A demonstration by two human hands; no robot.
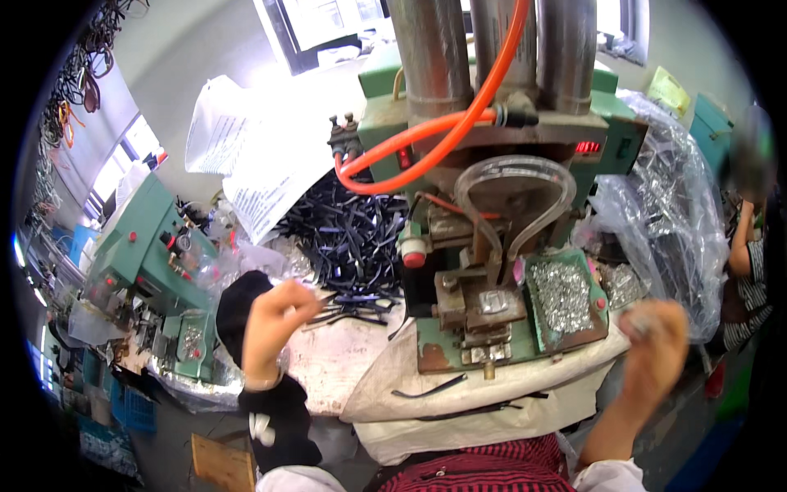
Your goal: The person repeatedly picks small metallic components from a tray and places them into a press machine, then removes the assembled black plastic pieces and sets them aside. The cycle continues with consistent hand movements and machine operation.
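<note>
Black strips (352, 246): loose heap on tabletop (328, 369), left of green press (484, 303). Left hand (275, 328): raised beside heap, fingers pinched shut, apparently on one strip, though blur hides it. Right hand (656, 336): lifted near tray of metal clips (561, 295), curled; contents cannot be told. Handling advice: take strips singly, seat squarely at press die, fingers kept clear.

Bright daylight from blown-out window (328, 20) at top; right hand (656, 340) motion-blurred; fisheye bends edges, corners black.
</note>
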